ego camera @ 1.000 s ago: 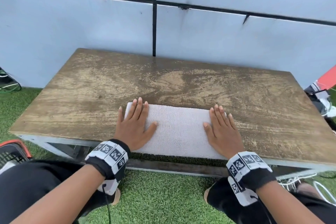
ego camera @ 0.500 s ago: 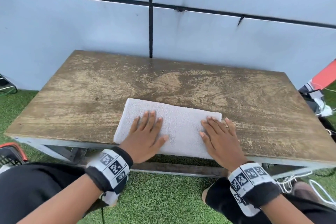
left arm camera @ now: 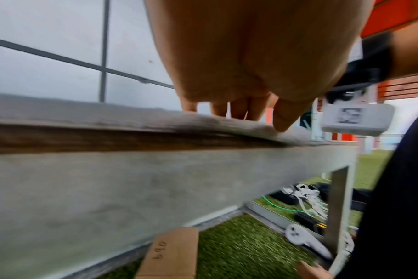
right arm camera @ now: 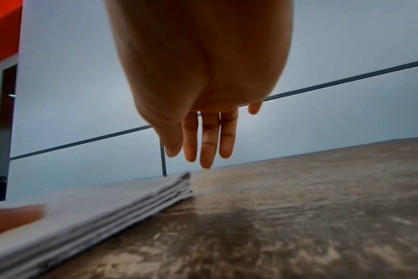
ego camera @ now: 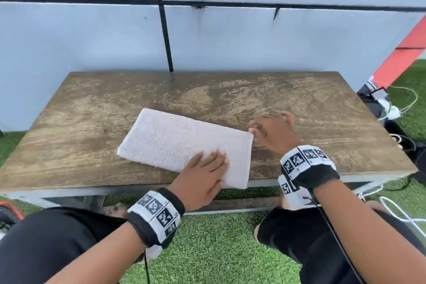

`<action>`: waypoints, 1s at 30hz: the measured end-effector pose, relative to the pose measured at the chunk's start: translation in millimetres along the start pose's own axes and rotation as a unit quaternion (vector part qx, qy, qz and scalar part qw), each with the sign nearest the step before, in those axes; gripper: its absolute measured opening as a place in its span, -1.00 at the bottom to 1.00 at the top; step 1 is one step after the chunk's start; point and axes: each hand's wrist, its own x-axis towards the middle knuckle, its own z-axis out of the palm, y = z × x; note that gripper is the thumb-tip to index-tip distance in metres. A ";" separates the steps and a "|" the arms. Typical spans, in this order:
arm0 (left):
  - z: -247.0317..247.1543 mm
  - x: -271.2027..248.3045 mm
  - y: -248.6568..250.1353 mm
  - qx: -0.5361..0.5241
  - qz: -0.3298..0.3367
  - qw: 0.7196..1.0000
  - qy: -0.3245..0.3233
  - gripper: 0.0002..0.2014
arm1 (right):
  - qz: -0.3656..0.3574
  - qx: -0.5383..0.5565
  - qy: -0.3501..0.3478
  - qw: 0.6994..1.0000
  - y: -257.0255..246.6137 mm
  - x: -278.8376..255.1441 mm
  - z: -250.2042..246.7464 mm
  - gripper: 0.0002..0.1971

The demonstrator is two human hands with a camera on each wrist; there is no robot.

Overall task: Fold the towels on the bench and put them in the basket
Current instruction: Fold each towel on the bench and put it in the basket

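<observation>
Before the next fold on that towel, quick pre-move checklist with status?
1. Towel flat and already folded in layers: ok, stacked edges show in the right wrist view.
2. Left hand pinning the near right corner with flat fingers: ok.
3. Right hand has a grip on the towel's right edge: not ok, fingers hang open above the bench.
4. Towel fully on the bench: not ok, its near corner overhangs the front edge.
5. Basket reachable: cannot tell, only a sliver shows at the left.

right hand [right arm camera: 203, 66] fingers [right arm camera: 209, 139] straight | above bench [right arm camera: 298, 207] | beside folded towel [right arm camera: 95, 211]
</observation>
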 end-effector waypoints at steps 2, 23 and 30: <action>11.5 5.1 18.5 0.002 0.036 0.999 0.015 -0.42 | 0.004 -0.005 -0.013 1.000 2.1 4.0 2.8 -0.73; 19.3 14.8 44.8 -0.046 0.028 0.978 0.201 -0.82 | 0.009 0.070 -0.040 0.997 7.6 -3.5 12.2 -0.84; -6.6 8.5 63.9 -0.101 0.055 0.925 0.362 -0.91 | 0.009 0.306 -0.122 0.944 25.7 -21.1 -27.3 -0.92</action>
